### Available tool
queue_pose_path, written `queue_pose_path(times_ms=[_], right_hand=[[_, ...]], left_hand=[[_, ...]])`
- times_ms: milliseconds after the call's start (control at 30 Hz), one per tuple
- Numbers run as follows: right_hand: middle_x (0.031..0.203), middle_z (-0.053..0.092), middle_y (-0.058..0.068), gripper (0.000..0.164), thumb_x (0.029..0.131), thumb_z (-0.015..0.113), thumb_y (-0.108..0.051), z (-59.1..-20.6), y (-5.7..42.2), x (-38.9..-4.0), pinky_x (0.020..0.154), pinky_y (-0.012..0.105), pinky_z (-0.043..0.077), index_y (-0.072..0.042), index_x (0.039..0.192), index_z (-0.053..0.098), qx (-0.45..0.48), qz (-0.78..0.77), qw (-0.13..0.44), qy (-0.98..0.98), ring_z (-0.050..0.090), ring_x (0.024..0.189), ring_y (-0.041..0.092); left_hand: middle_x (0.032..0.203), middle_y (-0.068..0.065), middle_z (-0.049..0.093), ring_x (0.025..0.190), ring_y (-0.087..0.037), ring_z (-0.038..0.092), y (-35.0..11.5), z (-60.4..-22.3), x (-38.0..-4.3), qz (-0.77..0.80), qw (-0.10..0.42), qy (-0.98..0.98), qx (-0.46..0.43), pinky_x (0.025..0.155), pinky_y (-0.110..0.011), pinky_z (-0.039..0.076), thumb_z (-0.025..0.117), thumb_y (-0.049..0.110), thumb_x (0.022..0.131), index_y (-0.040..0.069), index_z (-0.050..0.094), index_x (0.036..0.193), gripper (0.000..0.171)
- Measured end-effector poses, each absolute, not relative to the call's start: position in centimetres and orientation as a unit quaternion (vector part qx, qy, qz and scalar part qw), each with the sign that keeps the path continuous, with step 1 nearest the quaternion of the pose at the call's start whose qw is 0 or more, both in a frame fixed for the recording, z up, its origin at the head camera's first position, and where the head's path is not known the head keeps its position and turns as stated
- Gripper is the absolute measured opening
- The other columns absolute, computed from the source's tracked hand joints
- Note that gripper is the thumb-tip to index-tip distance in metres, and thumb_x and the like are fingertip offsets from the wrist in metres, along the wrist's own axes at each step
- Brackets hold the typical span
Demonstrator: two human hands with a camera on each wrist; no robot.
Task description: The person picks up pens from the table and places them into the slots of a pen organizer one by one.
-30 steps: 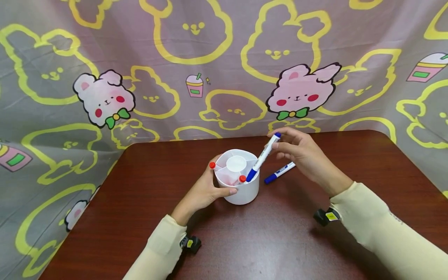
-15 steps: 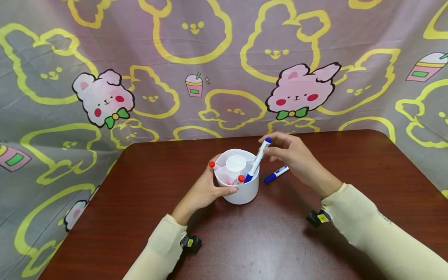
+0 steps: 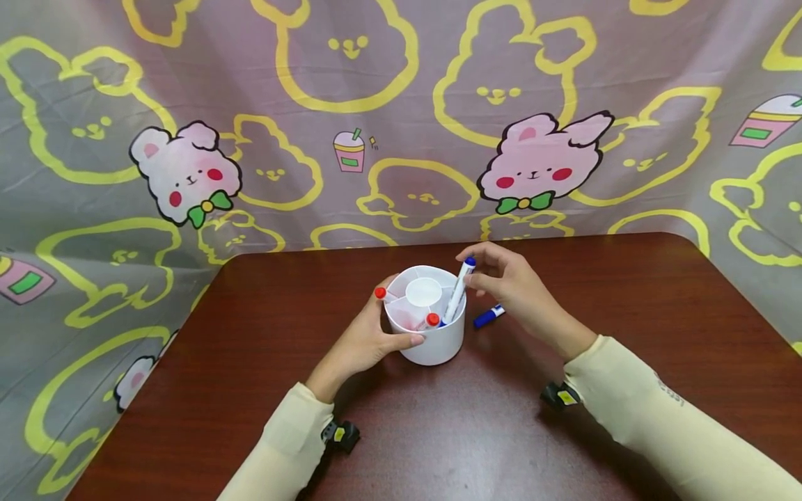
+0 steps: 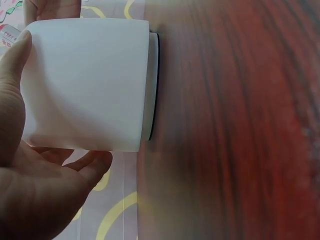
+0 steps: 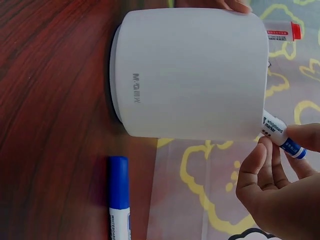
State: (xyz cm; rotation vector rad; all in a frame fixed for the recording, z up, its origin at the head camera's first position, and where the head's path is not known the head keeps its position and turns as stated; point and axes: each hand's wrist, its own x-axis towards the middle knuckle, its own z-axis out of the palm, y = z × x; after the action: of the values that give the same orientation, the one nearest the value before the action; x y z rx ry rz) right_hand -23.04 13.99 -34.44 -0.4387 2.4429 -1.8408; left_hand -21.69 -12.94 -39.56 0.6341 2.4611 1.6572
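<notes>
A white round pen holder with several compartments stands on the table. My left hand grips its left side, thumb across the front and fingers round the back. Between thumb and fingers, my right hand pinches a blue-and-white whiteboard marker, its capped end down inside the right-hand compartment and its blue tail end sticking up. Two red-ended markers lean in other compartments, one red-ended marker at the front and another red-ended marker at the left. In the right wrist view, the held marker slants out past the holder's rim.
A second blue-capped whiteboard marker lies on the dark wooden table right of the holder, partly hidden under my right hand. Behind the table hangs a patterned cloth with cartoon animals.
My right hand has moved left and down, lowering the blue marker from above the rim into the right compartment. My left hand and the holder have stayed in place.
</notes>
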Motion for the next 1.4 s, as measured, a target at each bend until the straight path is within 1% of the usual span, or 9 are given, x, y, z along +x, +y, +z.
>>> queue_pose_path(times_ms=[200, 267, 400, 467, 733, 967, 1133, 1200, 1400], right_hand=[[0.114, 0.067, 0.015, 0.028, 0.098, 0.070, -0.007, -34.7, 13.6, -22.9, 0.073, 0.027, 0.058, -0.007, 0.126, 0.067, -0.139, -0.584, 0.017, 0.799, 0.062, 0.096, 0.037], [0.112, 0.068, 0.015, 0.028, 0.097, 0.069, -0.006, -34.8, 13.4, -22.8, 0.073, 0.027, 0.057, -0.005, 0.125, 0.068, -0.139, -0.581, 0.017, 0.802, 0.062, 0.095, 0.034], [0.111, 0.070, 0.016, 0.026, 0.097, 0.068, -0.003, -34.9, 13.3, -22.8, 0.074, 0.025, 0.057, 0.000, 0.123, 0.069, -0.146, -0.580, 0.013, 0.801, 0.063, 0.090, 0.024], [0.112, 0.071, 0.017, 0.026, 0.096, 0.068, -0.002, -35.0, 13.3, -22.7, 0.075, 0.024, 0.056, 0.000, 0.122, 0.070, -0.149, -0.581, 0.010, 0.800, 0.063, 0.089, 0.020], [0.113, 0.071, 0.018, 0.026, 0.096, 0.069, -0.004, -35.1, 13.3, -22.7, 0.076, 0.025, 0.057, -0.002, 0.122, 0.070, -0.147, -0.585, 0.016, 0.797, 0.063, 0.093, 0.024], [0.117, 0.071, 0.018, 0.029, 0.096, 0.070, -0.006, -35.3, 13.5, -22.6, 0.076, 0.026, 0.057, -0.002, 0.125, 0.069, -0.151, -0.582, 0.017, 0.799, 0.064, 0.095, 0.024], [0.112, 0.070, 0.018, 0.032, 0.095, 0.074, -0.006, -35.3, 14.1, -22.7, 0.076, 0.027, 0.059, -0.002, 0.126, 0.068, -0.154, -0.566, 0.004, 0.810, 0.064, 0.095, 0.027], [0.110, 0.069, 0.018, 0.033, 0.094, 0.075, -0.006, -35.3, 14.3, -22.7, 0.077, 0.027, 0.058, -0.002, 0.126, 0.067, -0.155, -0.562, 0.002, 0.812, 0.064, 0.096, 0.026], [0.114, 0.067, 0.019, 0.035, 0.096, 0.072, -0.004, -35.2, 15.3, -22.5, 0.079, 0.023, 0.057, 0.000, 0.130, 0.065, -0.153, -0.561, 0.005, 0.814, 0.064, 0.098, 0.020]], left_hand=[[0.148, -0.003, 0.056, 0.138, -0.021, 0.052, -13.0, -39.5, -21.6, 0.546, 0.051, 0.810, 0.210, 0.122, -0.049, 0.036, 0.091, 0.015, 0.081, 0.023, 0.036, 0.158, 0.095], [0.147, -0.002, 0.057, 0.138, -0.021, 0.052, -13.1, -39.5, -21.6, 0.544, 0.050, 0.811, 0.209, 0.121, -0.049, 0.036, 0.091, 0.016, 0.081, 0.024, 0.037, 0.158, 0.095], [0.147, -0.002, 0.057, 0.137, -0.021, 0.053, -13.1, -39.6, -21.6, 0.544, 0.050, 0.811, 0.208, 0.121, -0.049, 0.036, 0.091, 0.016, 0.081, 0.024, 0.037, 0.158, 0.095], [0.147, -0.003, 0.057, 0.137, -0.021, 0.053, -13.1, -39.6, -21.6, 0.545, 0.050, 0.810, 0.208, 0.121, -0.048, 0.037, 0.091, 0.016, 0.081, 0.024, 0.037, 0.158, 0.095], [0.147, -0.003, 0.057, 0.137, -0.022, 0.054, -13.1, -39.7, -21.7, 0.547, 0.050, 0.809, 0.211, 0.120, -0.048, 0.038, 0.091, 0.014, 0.081, 0.023, 0.037, 0.158, 0.094], [0.147, -0.003, 0.057, 0.137, -0.021, 0.053, -13.2, -39.6, -21.6, 0.549, 0.059, 0.809, 0.203, 0.120, -0.048, 0.038, 0.091, 0.016, 0.081, 0.025, 0.038, 0.158, 0.094], [0.149, -0.006, 0.056, 0.137, -0.024, 0.054, -13.3, -39.4, -21.6, 0.550, 0.062, 0.809, 0.199, 0.119, -0.049, 0.039, 0.090, 0.015, 0.082, 0.023, 0.036, 0.160, 0.095], [0.150, -0.007, 0.055, 0.137, -0.025, 0.054, -13.3, -39.4, -21.6, 0.549, 0.062, 0.809, 0.202, 0.119, -0.050, 0.039, 0.090, 0.015, 0.083, 0.022, 0.035, 0.161, 0.096], [0.150, -0.007, 0.054, 0.135, -0.025, 0.055, -13.4, -39.3, -21.6, 0.549, 0.065, 0.810, 0.197, 0.117, -0.048, 0.043, 0.089, 0.014, 0.083, 0.022, 0.034, 0.161, 0.095]])
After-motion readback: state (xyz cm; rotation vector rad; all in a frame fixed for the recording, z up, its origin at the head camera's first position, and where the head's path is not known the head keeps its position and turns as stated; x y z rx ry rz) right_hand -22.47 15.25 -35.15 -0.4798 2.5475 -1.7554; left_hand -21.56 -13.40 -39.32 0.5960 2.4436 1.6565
